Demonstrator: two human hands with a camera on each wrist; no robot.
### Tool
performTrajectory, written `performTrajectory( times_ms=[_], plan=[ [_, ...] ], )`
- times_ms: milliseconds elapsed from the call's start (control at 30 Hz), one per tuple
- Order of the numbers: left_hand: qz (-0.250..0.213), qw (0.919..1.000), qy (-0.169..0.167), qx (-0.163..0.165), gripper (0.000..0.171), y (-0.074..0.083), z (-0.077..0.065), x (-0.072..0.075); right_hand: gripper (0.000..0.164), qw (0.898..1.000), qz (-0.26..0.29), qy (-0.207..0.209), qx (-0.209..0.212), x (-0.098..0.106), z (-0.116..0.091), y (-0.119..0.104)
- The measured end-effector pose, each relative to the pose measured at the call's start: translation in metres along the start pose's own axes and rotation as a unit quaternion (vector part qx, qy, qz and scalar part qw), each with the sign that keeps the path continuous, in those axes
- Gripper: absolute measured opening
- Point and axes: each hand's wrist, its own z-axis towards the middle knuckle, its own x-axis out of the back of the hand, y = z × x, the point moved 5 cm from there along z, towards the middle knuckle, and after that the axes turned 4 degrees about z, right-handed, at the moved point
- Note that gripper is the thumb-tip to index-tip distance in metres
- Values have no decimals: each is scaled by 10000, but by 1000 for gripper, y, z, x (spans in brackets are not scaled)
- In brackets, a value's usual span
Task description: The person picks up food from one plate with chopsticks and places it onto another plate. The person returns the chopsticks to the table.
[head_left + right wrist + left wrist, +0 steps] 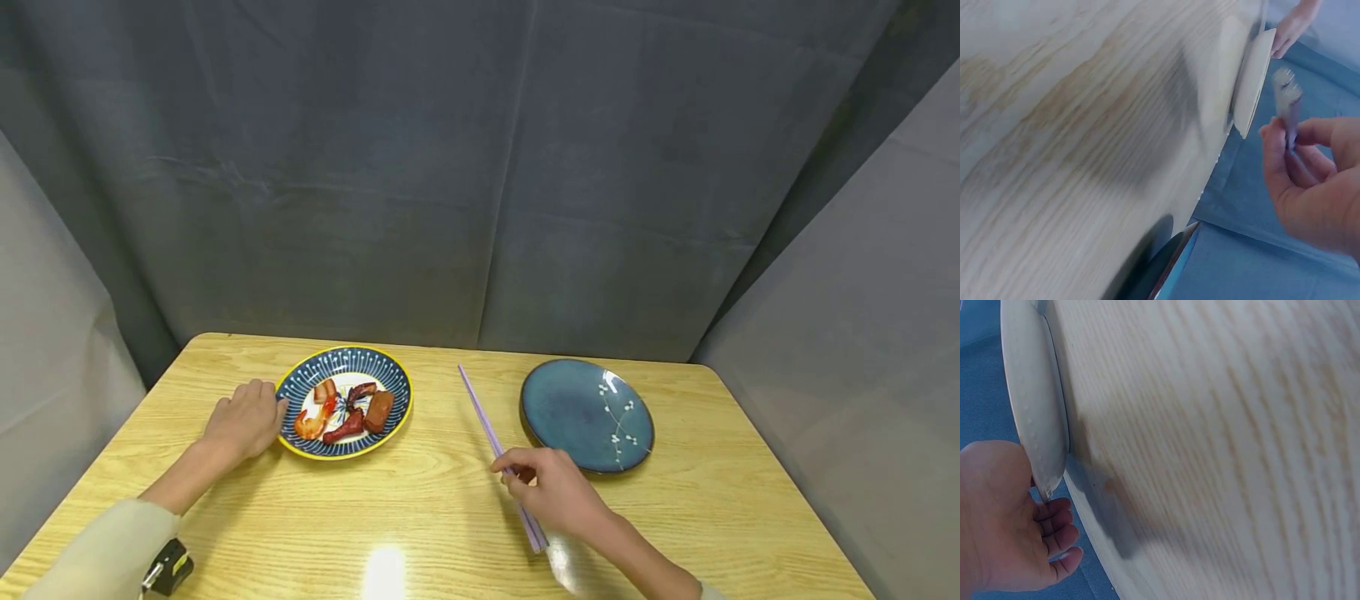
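In the head view, a patterned blue-and-white plate with a yellow rim holds several food pieces: a shrimp, a bacon-like strip, a drumstick-shaped piece, a brown block and a dark glazed piece. My left hand grips this plate's left rim; the left wrist view shows its curled fingers at the plate's edge. My right hand pinches a pair of lilac chopsticks above the table, their thin ends pointing away. In the right wrist view, thumb and fingers close round the chopsticks.
A dark teal plate with a white blossom branch stands just beyond my right hand, nothing on it. The wooden table ends at a grey curtain behind, with pale cloth on the right.
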Motion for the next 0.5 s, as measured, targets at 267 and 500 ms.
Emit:
performTrajectory(
  times_ms=[267, 500],
  plan=[
    [-35, 10000, -29, 27, 29, -1, -1, -1, 17, 9978, 611, -156, -195, 3, 2, -4],
    [-100, 9999, -118, 60, 31, -2, 1, -1, 29, 9937, 1089, -148, -219, 5, 4, -10]
  ],
)
